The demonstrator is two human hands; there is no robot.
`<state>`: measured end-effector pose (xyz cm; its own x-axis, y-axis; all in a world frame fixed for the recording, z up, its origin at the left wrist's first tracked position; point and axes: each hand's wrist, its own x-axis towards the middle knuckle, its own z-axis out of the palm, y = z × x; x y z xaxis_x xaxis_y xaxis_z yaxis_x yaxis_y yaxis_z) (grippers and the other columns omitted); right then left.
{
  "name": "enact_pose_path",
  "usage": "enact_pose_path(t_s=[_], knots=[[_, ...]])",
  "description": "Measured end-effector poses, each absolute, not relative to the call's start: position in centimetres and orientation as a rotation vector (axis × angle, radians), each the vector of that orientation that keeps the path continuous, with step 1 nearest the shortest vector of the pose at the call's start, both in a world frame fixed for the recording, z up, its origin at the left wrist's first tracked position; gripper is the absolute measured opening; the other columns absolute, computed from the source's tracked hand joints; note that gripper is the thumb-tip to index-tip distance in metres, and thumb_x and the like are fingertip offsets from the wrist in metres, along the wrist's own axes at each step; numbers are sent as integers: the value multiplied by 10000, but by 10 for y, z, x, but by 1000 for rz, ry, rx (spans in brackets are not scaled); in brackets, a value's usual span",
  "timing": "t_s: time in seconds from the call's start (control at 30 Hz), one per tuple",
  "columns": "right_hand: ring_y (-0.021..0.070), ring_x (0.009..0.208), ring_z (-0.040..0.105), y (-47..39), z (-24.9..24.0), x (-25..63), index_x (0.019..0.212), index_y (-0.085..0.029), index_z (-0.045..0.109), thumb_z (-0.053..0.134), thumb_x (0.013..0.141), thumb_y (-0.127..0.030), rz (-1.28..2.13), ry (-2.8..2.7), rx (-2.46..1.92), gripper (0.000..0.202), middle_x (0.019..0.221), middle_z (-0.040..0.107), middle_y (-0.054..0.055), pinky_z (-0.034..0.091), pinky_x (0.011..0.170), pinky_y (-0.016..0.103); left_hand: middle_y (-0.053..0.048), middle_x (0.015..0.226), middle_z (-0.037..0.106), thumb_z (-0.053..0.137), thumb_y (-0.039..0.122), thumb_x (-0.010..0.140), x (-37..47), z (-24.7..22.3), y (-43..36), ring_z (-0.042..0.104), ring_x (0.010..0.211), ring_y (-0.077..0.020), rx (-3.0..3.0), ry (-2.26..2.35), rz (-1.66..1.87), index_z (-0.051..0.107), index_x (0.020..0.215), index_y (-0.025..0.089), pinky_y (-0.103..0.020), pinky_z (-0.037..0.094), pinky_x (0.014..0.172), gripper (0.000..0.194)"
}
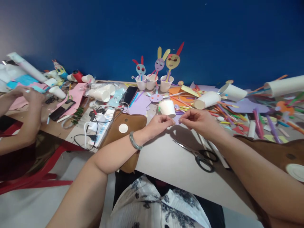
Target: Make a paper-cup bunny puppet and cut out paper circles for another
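My left hand [159, 126], with a bangle at the wrist, is closed in a pinch just in front of a white paper cup [167, 107]. To its right, my right hand [198, 120] also pinches, its fingertips a short gap from the left ones. Whatever sits between either set of fingertips is too small to make out. A pair of black-handled scissors [197, 155] lies on the table below my right hand. Behind the cup rests a purple paper face [156, 97]. Three paper cups with rabbit-like paper figures [159, 63] stand against the wall.
Coloured sticks and paper scraps [228, 114] spread over the right side, among tipped paper cups [207, 100]. A brown pouch [135, 122] lies by my left forearm, beside a power strip [101, 129] with cables. At far left, another person's hands [33, 95] work over the table.
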<state>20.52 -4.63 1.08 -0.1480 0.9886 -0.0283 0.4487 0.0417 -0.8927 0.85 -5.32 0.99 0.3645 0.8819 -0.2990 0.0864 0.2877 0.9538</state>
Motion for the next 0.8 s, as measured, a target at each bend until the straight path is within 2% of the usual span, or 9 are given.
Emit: enact_pose_path(t_s=[0.1, 0.3, 0.43, 0.57, 0.63, 0.73, 0.8], knots=[[107, 508, 464, -47, 11, 204, 741, -171, 668, 824, 690, -566, 1067, -1655, -1456, 427, 542, 589, -8, 326, 489, 255, 97, 552, 443, 652, 203, 852, 9, 11, -53, 343, 484, -43, 1130, 1083, 693, 578, 739, 156, -213, 276, 520, 143], [111, 513, 461, -47, 8, 203, 755, -168, 683, 868, 638, -594, 1059, -1621, -1440, 479, 564, 597, -1, 332, 491, 263, 86, 572, 459, 646, 215, 852, 10, 5, -52, 348, 486, -41, 1111, 1055, 718, 574, 720, 158, -210, 277, 516, 161], [114, 516, 464, -49, 6, 202, 753, -174, 685, 865, 649, -578, 1000, -1641, -1452, 454, 566, 600, 3, 326, 489, 266, 86, 554, 440, 659, 231, 861, 9, 7, -52, 329, 475, -43, 1146, 1054, 725, 574, 709, 162, -213, 255, 492, 187], [114, 501, 465, -52, 8, 198, 753, -179, 685, 852, 666, -557, 976, -1616, -1461, 423, 552, 592, 3, 336, 489, 272, 77, 549, 429, 639, 174, 882, 7, 10, -52, 330, 478, -41, 1123, 1031, 734, 546, 676, 158, -208, 230, 475, 226], [122, 493, 476, -52, 10, 197, 773, -188, 692, 830, 701, -535, 963, -1588, -1460, 380, 536, 585, 1, 355, 492, 275, 78, 550, 409, 631, 161, 894, 6, 9, -51, 324, 475, -40, 1075, 975, 757, 536, 677, 160, -203, 220, 469, 237], [127, 495, 485, -53, 12, 196, 808, -196, 713, 721, 828, -463, 904, -1573, -1453, 267, 550, 591, 11, 382, 506, 278, 76, 555, 387, 630, 168, 914, 3, 7, -48, 306, 477, -33, 1019, 875, 797, 529, 677, 159, -193, 220, 473, 257], [131, 498, 495, -52, 12, 197, 831, -190, 727, 689, 854, -407, 855, -1568, -1429, 222, 597, 625, 30, 391, 507, 287, 68, 570, 403, 631, 165, 915, 1, 7, -46, 300, 479, -27, 983, 833, 813, 524, 678, 158, -189, 215, 470, 260]])
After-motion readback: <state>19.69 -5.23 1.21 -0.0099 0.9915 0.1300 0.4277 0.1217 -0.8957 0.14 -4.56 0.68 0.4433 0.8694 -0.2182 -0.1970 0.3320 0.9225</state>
